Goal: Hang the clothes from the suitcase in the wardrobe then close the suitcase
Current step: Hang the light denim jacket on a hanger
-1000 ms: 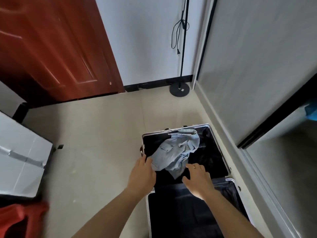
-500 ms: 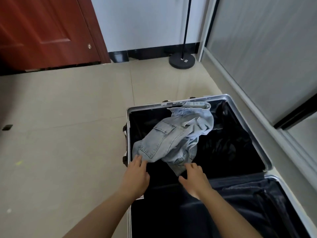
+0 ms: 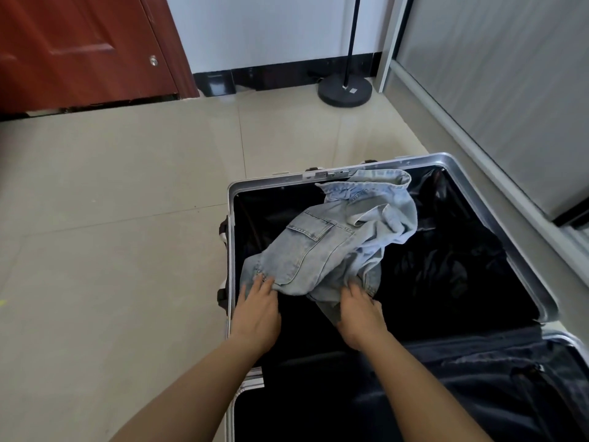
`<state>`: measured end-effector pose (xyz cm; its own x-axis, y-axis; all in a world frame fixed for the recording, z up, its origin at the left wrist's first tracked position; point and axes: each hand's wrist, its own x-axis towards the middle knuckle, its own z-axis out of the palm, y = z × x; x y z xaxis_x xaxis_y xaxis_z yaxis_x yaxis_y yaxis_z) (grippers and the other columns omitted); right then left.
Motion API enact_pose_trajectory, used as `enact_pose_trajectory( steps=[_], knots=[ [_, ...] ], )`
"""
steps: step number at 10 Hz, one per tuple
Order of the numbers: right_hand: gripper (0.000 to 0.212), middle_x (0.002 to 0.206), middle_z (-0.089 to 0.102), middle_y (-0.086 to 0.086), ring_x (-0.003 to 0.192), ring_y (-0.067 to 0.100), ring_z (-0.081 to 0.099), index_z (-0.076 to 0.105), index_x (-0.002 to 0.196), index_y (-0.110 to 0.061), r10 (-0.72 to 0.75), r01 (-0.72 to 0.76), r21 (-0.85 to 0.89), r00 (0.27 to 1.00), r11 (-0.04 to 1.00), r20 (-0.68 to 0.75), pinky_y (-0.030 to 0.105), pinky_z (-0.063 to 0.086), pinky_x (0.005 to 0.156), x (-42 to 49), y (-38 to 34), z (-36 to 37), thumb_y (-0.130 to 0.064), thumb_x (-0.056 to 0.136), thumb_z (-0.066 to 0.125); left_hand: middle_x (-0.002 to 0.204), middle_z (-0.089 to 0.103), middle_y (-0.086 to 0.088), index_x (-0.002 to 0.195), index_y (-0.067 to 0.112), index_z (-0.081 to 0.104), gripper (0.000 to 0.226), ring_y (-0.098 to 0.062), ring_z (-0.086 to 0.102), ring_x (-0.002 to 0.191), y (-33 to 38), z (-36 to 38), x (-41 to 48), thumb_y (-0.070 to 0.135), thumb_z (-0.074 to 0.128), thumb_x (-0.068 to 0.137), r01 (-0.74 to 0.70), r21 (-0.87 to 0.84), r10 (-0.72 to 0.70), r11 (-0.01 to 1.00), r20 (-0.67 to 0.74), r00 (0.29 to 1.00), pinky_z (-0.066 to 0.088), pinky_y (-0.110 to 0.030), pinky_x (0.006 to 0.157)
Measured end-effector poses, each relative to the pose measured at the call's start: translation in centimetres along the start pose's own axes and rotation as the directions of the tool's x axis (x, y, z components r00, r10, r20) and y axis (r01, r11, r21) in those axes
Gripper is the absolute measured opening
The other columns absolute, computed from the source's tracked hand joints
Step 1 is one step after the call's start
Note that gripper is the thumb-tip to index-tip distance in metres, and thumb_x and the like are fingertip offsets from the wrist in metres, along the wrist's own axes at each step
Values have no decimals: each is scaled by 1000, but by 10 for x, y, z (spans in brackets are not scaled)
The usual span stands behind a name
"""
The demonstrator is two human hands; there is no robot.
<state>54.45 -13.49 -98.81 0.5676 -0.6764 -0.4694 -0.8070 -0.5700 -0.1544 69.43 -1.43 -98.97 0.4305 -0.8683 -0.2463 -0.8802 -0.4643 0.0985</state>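
A silver-framed suitcase (image 3: 274, 184) lies open on the floor, its lining black. A crumpled light-blue denim garment (image 3: 331, 244) lies in the far half, one end draped over the far rim. My left hand (image 3: 256, 309) has its fingertips on the garment's near left corner, fingers fairly straight. My right hand (image 3: 358, 311) touches the garment's near lower edge, and its fingertips are partly hidden in the folds. The near half of the suitcase holds dark fabric (image 3: 478, 378). The wardrobe's grey sliding door (image 3: 497, 78) stands to the right.
Beige tiled floor (image 3: 111, 234) spreads to the left of the suitcase. A black lamp stand base (image 3: 345, 90) sits by the back wall. A red-brown door (image 3: 73, 46) is at the far left. The wardrobe's bottom rail (image 3: 478, 148) runs close along the suitcase's right side.
The view has dropped and closed in on the suitcase. Both hands have slid forward onto the near edge of the denim garment.
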Motion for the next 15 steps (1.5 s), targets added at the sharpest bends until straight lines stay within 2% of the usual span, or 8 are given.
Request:
enact_pose_trajectory(
  steps=[1,2,4,5,8,10,14,15],
  knots=[
    [40,134,48,11,121,27,52,51,129,-7,17,-23,-62,996,998,-90,33,43,95,-2,1,-13,-3,90,58,102,72,2,101,19,74,19,-16,64,97,8,-32,1,22,61,88,23,-477,-149,879,-229,962,46,-29,83],
    [13,111,63,17,99,34,62,62,101,-3,158,-128,241,981,962,-111,33,43,69,-10,5,-28,-7,92,53,77,75,5,81,18,79,5,-6,68,74,20,-79,1,20,75,80,137,-908,-351,396,-12,936,50,-22,69],
    [17,96,65,21,82,31,60,59,91,-12,366,-142,988,924,60,110,43,53,73,-27,2,-84,-14,89,42,107,68,-17,108,3,66,28,-29,65,92,50,-153,-1,25,54,97,373,-843,-183,-388,467,865,54,-38,77],
    [21,93,65,17,85,30,61,65,95,-7,417,-49,974,898,-222,141,40,50,79,-49,4,-156,-11,94,44,119,65,-19,120,7,65,54,-34,62,110,67,-212,-20,51,54,91,435,-776,2,-456,488,873,52,-45,92],
    [39,138,50,27,126,43,50,46,134,6,453,114,941,890,-320,46,47,45,98,-212,-11,-389,-14,102,38,89,69,-14,106,2,66,33,-24,68,74,128,-487,-107,30,57,92,385,-851,191,-357,336,922,59,-31,64],
    [16,86,59,10,71,20,55,61,85,-11,445,215,909,895,-358,-37,27,42,61,-334,-27,-574,-8,94,48,95,69,-15,118,-2,62,42,-27,68,80,156,-690,-192,27,62,87,229,-898,73,-375,218,973,60,-37,68],
    [16,79,63,9,68,19,60,65,90,-8,-176,245,946,962,214,-210,22,54,56,-566,-12,-756,-7,94,50,85,63,-10,91,3,65,24,-23,64,83,218,-955,-373,24,53,92,-119,-899,-82,-421,-93,992,54,-37,92],
    [21,52,56,-1,44,8,51,59,78,-6,-118,298,928,953,225,-278,24,50,57,-588,-4,-759,2,92,47,51,56,-3,56,10,60,40,-14,55,40,226,-980,-387,12,47,94,-180,-914,-190,-364,-116,975,47,-17,41]
  ],
)
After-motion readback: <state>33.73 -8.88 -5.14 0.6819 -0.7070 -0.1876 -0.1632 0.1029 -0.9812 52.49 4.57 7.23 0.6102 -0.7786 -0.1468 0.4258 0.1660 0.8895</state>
